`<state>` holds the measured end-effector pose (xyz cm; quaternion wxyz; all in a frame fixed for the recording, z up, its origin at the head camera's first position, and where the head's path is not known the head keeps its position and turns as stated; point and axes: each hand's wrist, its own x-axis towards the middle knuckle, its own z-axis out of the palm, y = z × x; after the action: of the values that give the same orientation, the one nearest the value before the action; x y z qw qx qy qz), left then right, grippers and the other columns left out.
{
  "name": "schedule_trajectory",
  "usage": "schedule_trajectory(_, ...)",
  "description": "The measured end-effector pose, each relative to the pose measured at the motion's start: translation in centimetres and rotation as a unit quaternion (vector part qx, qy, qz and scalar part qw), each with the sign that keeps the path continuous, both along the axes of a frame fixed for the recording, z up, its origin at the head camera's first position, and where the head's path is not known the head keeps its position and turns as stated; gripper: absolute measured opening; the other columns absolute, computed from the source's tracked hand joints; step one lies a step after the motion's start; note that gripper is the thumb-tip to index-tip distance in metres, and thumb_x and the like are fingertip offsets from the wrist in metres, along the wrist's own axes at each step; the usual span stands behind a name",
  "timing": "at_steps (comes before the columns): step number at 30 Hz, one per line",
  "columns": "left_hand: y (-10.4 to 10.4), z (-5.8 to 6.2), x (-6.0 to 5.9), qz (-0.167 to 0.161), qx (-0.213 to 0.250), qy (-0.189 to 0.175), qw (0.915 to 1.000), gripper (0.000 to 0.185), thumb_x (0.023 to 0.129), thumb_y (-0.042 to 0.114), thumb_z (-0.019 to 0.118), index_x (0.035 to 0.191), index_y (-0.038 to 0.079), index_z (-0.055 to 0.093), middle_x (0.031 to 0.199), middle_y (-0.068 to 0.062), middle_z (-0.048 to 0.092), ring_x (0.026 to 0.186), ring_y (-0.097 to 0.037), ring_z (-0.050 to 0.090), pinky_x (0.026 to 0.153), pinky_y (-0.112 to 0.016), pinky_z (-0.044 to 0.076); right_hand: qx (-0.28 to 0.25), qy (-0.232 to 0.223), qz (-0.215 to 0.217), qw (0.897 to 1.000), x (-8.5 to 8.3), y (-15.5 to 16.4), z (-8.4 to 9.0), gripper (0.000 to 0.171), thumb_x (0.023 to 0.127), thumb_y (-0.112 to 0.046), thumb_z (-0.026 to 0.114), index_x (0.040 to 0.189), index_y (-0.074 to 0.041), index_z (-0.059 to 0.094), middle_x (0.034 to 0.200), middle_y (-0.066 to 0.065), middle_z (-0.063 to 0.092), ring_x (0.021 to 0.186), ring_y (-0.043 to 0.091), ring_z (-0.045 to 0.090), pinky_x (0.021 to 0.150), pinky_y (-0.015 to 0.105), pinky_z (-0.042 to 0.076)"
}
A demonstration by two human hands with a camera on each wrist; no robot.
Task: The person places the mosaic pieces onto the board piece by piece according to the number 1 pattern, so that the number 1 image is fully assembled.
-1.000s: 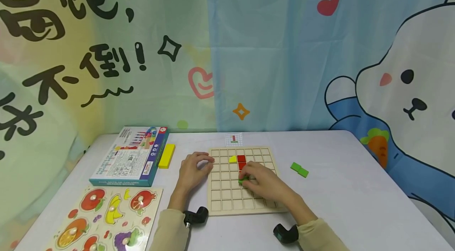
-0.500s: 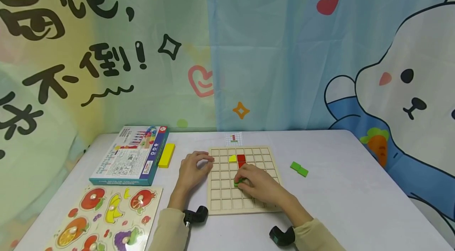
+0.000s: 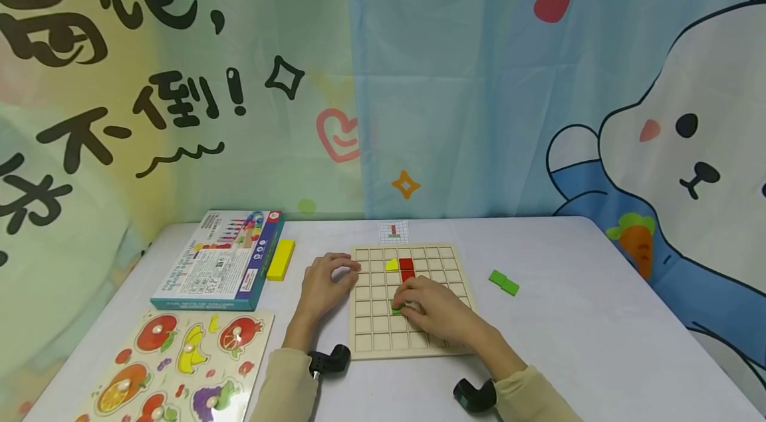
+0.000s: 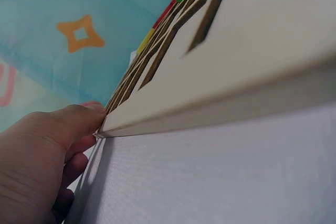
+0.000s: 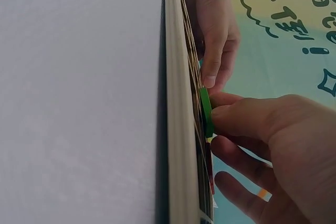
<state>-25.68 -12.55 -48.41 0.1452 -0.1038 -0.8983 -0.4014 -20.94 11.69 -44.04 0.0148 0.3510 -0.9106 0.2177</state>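
Observation:
A wooden grid board [image 3: 374, 335] lies on the white table. A yellow piece [image 3: 391, 265] and a red piece [image 3: 407, 267] sit in its far rows. My right hand [image 3: 433, 312] rests on the board and pinches a small green piece [image 3: 397, 308] against the grid; in the right wrist view the green piece [image 5: 206, 109] stands on edge under my thumb. My left hand [image 3: 323, 286] grips the board's left edge, with its thumb against the board's edge [image 4: 210, 114] in the left wrist view.
A second green piece [image 3: 504, 284] lies right of the board. A yellow bar [image 3: 280, 260] and a game box [image 3: 220, 261] sit to the left, a fruit puzzle [image 3: 179, 365] in front of them. A small pattern card [image 3: 393, 232] lies behind the board.
My right hand has slid the green piece slightly leftward across the grid. The left hand has stayed on the board's edge.

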Motion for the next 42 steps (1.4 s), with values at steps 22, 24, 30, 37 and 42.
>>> schedule_trajectory(22, 0.1, -0.1, 0.1, 0.007, 0.002, -0.013, 0.9999, 0.012, 0.083, 0.021, 0.07, 0.094, 0.022, 0.074, 0.115, -0.001, 0.066, 0.112, -0.026, 0.055, 0.094, -0.046, 0.033, -0.019, 0.019, 0.008, 1.0, 0.2, -0.1, -0.4, 0.016, 0.093, -0.021, 0.059, 0.101, -0.02, 0.072, 0.106, -0.008, 0.06, 0.098, 0.007, 0.055, 0.089, 0.033, 0.047)
schedule_trajectory(24, 0.1, 0.0, 0.1, 0.006, 0.0, -0.013, 0.9999, 0.012, 0.083, 0.021, 0.07, 0.094, 0.022, 0.074, 0.115, -0.001, 0.066, 0.112, -0.026, 0.055, 0.094, -0.046, 0.033, -0.017, 0.015, 0.009, 1.0, 0.2, 0.0, -0.3, 0.016, 0.093, -0.021, 0.058, 0.102, -0.021, 0.072, 0.106, -0.009, 0.06, 0.098, 0.007, 0.055, 0.088, 0.032, 0.047)
schedule_trajectory(30, 0.1, 0.2, 0.2, 0.004, 0.002, -0.013, 0.9999, 0.012, 0.084, 0.02, 0.07, 0.095, 0.021, 0.074, 0.116, -0.002, 0.066, 0.112, -0.027, 0.055, 0.095, -0.047, 0.033, -0.026, -0.009, -0.004, 1.0, 0.0, 0.4, 0.2, 0.014, 0.093, -0.021, 0.058, 0.102, -0.023, 0.068, 0.105, -0.011, 0.06, 0.095, 0.007, 0.055, 0.084, 0.03, 0.047)
schedule_trajectory(37, 0.0, 0.2, 0.2, 0.007, 0.004, -0.015, 0.9998, 0.012, 0.083, 0.021, 0.07, 0.094, 0.021, 0.074, 0.116, -0.002, 0.066, 0.112, -0.027, 0.055, 0.096, -0.047, 0.033, -0.04, -0.014, -0.022, 0.999, -0.9, 1.8, 0.5, 0.011, 0.093, -0.018, 0.058, 0.099, -0.021, 0.066, 0.103, -0.009, 0.061, 0.093, 0.009, 0.055, 0.081, 0.03, 0.046)
schedule_trajectory(42, 0.1, 0.1, 0.1, 0.007, 0.006, -0.012, 0.9999, 0.012, 0.083, 0.021, 0.071, 0.094, 0.021, 0.074, 0.116, -0.002, 0.066, 0.112, -0.027, 0.055, 0.095, -0.047, 0.033, -0.041, -0.024, -0.051, 0.998, -1.4, 3.2, 0.6, 0.013, 0.093, -0.018, 0.057, 0.103, -0.017, 0.066, 0.105, -0.007, 0.061, 0.093, 0.01, 0.056, 0.081, 0.031, 0.048)
